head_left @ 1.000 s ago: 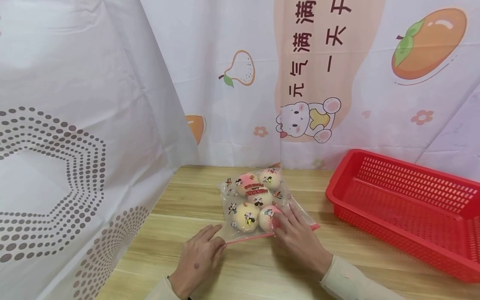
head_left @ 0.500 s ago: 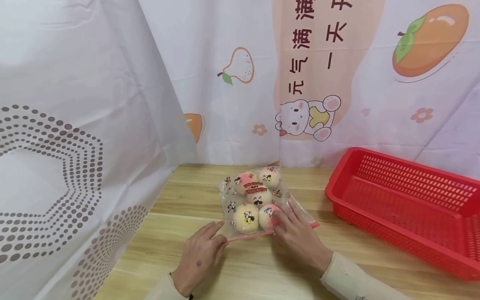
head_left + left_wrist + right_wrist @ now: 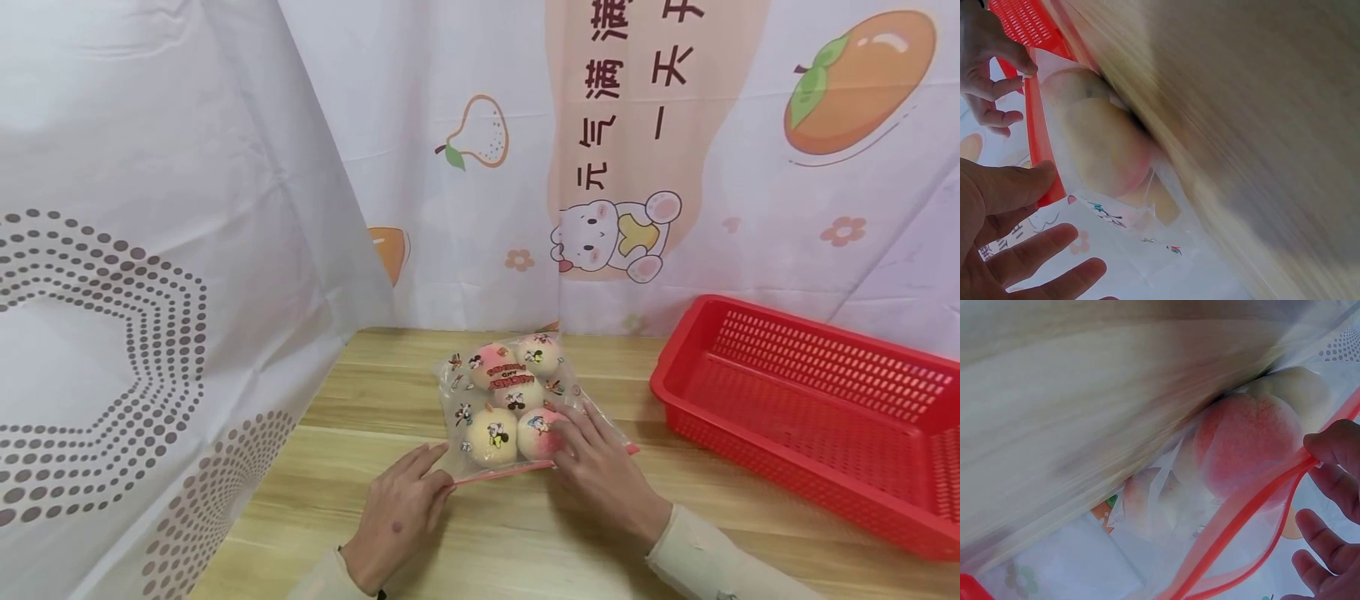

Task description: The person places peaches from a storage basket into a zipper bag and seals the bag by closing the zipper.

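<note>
We're sealing the peach bag, left hand seemingly pinching its red zip strip, right hand fingers flat on top, needing a press along it next.

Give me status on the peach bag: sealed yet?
Done: the peaches are inside the clear bag, flat on the table. In hand: left hand pinches the red zip strip at its end; right hand presses along it. The right wrist view shows the strip gaping, so sealing remains. The red basket holds nothing.
</note>
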`<state>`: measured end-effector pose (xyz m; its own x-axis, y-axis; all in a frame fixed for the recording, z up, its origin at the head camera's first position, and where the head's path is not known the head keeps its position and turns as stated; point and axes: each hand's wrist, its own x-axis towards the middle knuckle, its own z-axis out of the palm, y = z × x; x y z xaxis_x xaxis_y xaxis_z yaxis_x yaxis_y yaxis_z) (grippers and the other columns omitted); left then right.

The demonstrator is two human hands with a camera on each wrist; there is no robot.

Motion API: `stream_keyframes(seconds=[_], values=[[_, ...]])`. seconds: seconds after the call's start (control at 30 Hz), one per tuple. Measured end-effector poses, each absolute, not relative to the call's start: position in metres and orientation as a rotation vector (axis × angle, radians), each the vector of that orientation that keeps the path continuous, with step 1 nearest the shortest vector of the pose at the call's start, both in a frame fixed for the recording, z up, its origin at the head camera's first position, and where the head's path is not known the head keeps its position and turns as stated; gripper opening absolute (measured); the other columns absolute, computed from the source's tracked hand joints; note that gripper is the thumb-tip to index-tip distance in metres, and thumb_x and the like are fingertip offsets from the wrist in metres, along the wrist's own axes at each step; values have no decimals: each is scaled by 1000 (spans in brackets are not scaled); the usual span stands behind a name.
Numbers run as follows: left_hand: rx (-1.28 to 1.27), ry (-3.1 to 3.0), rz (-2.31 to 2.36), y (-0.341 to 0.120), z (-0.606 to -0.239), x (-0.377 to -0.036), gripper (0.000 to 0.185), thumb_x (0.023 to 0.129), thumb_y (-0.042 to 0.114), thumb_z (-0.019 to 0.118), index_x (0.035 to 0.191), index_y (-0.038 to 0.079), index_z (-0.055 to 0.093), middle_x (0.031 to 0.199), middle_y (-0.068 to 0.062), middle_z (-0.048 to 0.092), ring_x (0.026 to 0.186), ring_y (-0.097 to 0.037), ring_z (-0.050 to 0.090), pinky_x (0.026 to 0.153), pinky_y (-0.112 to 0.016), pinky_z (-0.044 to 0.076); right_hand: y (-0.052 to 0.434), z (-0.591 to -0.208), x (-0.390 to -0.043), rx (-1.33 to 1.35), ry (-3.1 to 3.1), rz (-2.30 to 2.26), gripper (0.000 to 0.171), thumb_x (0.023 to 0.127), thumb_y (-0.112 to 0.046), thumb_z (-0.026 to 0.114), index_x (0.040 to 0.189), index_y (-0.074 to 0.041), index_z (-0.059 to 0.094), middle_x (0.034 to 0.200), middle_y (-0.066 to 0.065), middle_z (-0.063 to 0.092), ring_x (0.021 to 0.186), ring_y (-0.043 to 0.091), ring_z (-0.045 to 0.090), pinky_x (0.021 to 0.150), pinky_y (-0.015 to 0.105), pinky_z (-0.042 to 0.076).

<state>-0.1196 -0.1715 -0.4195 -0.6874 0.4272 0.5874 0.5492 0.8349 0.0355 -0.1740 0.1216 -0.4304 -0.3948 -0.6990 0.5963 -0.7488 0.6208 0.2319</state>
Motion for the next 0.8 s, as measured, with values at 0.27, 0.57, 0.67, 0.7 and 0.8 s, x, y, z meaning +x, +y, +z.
stream_keyframes(seconds=[0.27,0.57,0.67,0.7,0.8], values=[[-708,-2437,-301,-172,-419,-120,14,75,14,87,75,17,74,115,-10,72,100,-33,69,80,-48,61,125,-430,-173,1103,-2187,49,20,67,-12,80,82,-6,68,115,17,60,120,42,52,108,59,41],[-718,-2423,-303,-172,-419,-120,14,75,13,87,75,17,73,114,-11,72,99,-34,70,78,-48,62,128,-430,-173,1101,-2226,68,28,66,-11,85,88,-4,69,116,18,58,121,41,50,111,60,38],[-717,-2427,-304,-173,-419,-120,14,75,13,87,74,17,73,114,-11,72,99,-33,70,77,-48,62,130,-430,-172,1106,-2227,77,30,66,-11,86,89,-3,69,115,18,58,120,41,50,111,61,38],[-715,-2429,-305,-173,-419,-120,14,75,13,87,74,17,73,114,-11,72,99,-33,70,77,-48,62,130,-430,-173,1109,-2221,72,29,67,-11,85,88,-2,68,115,18,59,119,41,50,110,61,38],[-706,-2441,-305,-172,-419,-120,14,75,13,87,74,17,74,114,-10,72,100,-33,69,78,-47,62,131,-430,-173,1115,-2208,66,28,68,-11,83,89,-1,67,114,18,59,119,41,50,110,61,38]])
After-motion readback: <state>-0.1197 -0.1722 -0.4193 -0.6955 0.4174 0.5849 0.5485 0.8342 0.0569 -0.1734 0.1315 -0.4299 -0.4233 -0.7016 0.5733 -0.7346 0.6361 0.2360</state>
